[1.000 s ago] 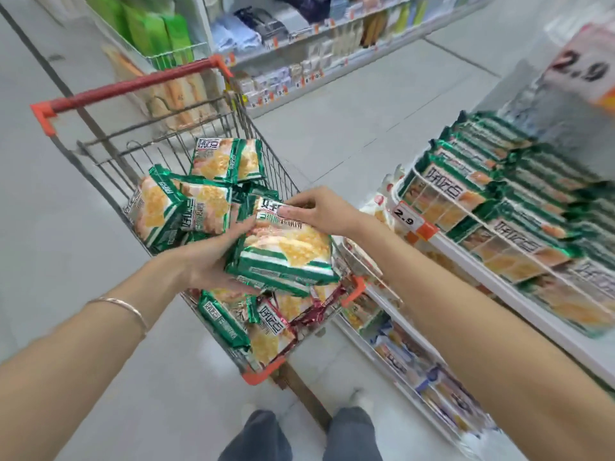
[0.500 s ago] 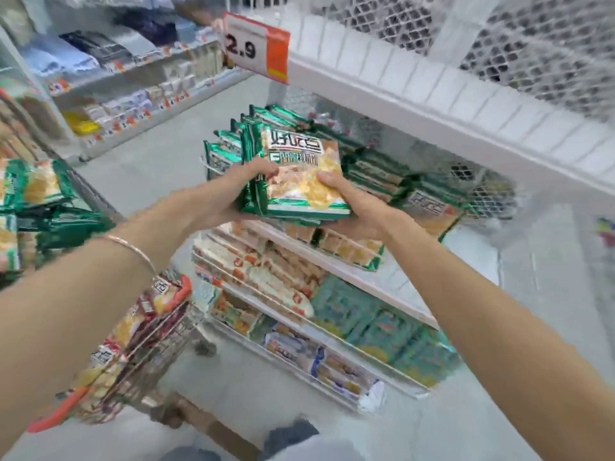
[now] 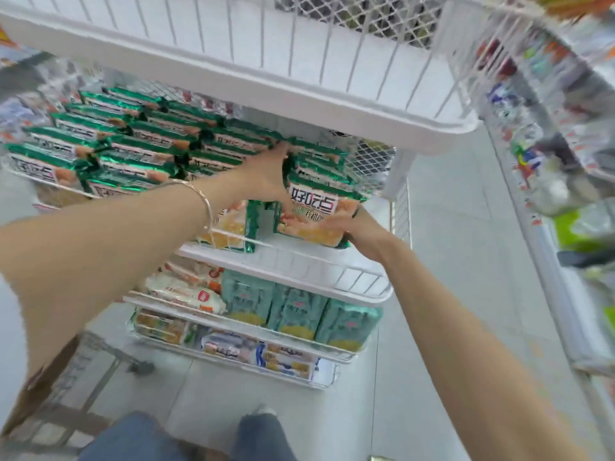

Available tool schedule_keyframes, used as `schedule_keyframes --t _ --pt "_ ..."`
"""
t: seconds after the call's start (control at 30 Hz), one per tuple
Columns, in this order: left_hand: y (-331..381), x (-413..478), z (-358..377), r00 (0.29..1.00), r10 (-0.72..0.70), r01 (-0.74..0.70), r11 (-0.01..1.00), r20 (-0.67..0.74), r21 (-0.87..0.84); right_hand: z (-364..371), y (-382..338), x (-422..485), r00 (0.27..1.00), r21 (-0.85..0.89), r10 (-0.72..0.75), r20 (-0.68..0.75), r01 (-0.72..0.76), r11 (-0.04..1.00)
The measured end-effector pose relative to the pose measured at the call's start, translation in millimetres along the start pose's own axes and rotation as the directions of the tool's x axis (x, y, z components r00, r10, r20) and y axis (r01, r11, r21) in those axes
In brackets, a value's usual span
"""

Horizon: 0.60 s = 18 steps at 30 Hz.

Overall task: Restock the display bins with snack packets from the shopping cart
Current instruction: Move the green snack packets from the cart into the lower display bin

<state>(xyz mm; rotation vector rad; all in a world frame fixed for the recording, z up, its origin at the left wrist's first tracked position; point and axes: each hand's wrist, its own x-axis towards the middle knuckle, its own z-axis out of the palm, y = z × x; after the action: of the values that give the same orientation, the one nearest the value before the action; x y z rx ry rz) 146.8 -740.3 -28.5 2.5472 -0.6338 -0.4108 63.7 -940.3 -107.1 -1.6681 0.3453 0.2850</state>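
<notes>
Packets (image 3: 314, 202) at the bin's (image 3: 316, 271) right end, right hand (image 3: 352, 227) gripping their lower edge, left hand (image 3: 268, 173) pressing flat-fingered on their left side: slide them back level beside the green rows (image 3: 133, 151), minding the upper bin (image 3: 299, 78) low overhead, cart (image 3: 86, 361) blurred lower left.

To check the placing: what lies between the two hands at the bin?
In the head view, the green snack packets lie between the left hand and the right hand, at the front of the white bin.
</notes>
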Motion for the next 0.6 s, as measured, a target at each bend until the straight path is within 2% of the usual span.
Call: schedule_keyframes --t 0.1,0.2,0.23,0.27,0.4,0.43,0.5,0.57,0.6 --pt "-10.2 17.1 14.6 0.999 0.034 -0.032 0.959 -0.004 0.282 11.1 23.3 16.0 0.999 -0.008 -0.017 -0.031 0.016 1.000" --pt "-32.0 31.1 19.7 0.997 0.032 0.014 0.844 -0.077 0.536 16.9 23.1 19.8 0.999 0.102 -0.014 -0.037 0.018 0.995" --pt "-37.9 32.3 19.7 0.997 0.026 0.023 0.819 -0.077 0.574 14.1 24.2 25.8 0.999 0.118 0.001 -0.037 0.003 0.993" --pt "-44.0 34.4 20.3 0.997 0.025 0.021 0.813 -0.071 0.582 12.8 20.6 27.6 0.999 0.123 0.009 -0.041 -0.004 0.992" --pt "-57.5 44.0 20.4 1.000 -0.016 0.000 0.839 0.024 0.544 31.5 8.5 42.4 0.961 0.169 0.044 -0.275 0.003 0.986" --pt "-59.3 44.8 20.7 0.998 -0.036 0.004 0.852 0.051 0.523 39.0 7.2 46.2 0.962 0.196 0.054 -0.268 0.000 0.981" --pt "-63.8 43.2 20.5 0.997 -0.038 -0.002 0.867 0.071 0.499 46.8 4.5 51.2 0.992 0.278 0.041 -0.116 -0.007 0.960" --pt "-69.1 39.6 19.7 0.997 0.024 -0.056 0.883 0.073 0.467 40.4 -3.2 45.0 1.000 0.341 0.000 -0.006 0.002 0.940" --pt "-71.4 37.5 20.2 0.995 0.054 -0.087 0.882 0.083 0.463 34.9 -4.1 37.8 0.992 0.230 -0.097 -0.079 0.113 0.967"
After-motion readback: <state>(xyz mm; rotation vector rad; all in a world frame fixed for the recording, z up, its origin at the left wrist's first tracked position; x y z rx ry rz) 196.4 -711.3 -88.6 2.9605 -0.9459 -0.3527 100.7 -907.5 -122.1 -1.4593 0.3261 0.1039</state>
